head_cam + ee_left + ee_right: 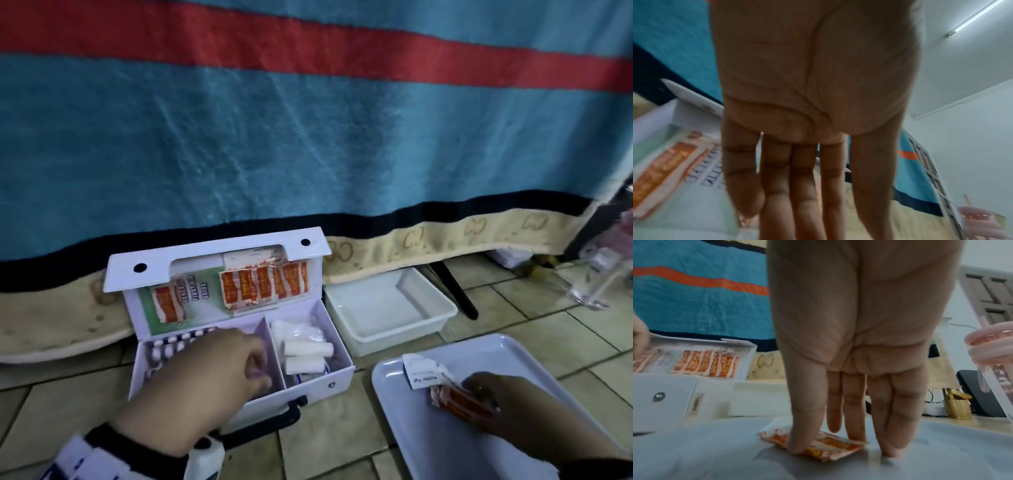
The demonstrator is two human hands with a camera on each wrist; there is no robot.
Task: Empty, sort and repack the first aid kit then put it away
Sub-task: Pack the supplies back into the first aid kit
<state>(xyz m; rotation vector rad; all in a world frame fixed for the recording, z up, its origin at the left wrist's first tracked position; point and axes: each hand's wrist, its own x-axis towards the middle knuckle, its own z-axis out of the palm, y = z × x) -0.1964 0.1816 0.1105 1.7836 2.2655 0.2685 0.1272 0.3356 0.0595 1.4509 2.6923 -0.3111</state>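
Observation:
The white first aid kit (337, 377) stands open on the tiled floor, its lid (212, 253) leaning back against the bed. Orange plaster packets (263, 286) are tucked in the lid. White gauze rolls (308, 349) fill the right compartment. My left hand (258, 363) reaches into the left compartment beside rows of small white-capped items (171, 342); in the left wrist view its fingers (807, 186) are stretched out with nothing seen in them. My right hand (486, 397) rests with straight fingers on orange packets (830, 449) on the white tray (513, 349), next to an alcohol pad sachet (423, 371).
An empty white tub (387, 308) sits right of the kit, against the bed's edge. A clear tumbler (596, 277) with a pink lid (992, 353) stands at the far right. The blue and red blanket (308, 137) hangs down behind everything. Bare floor tiles lie in front of the kit.

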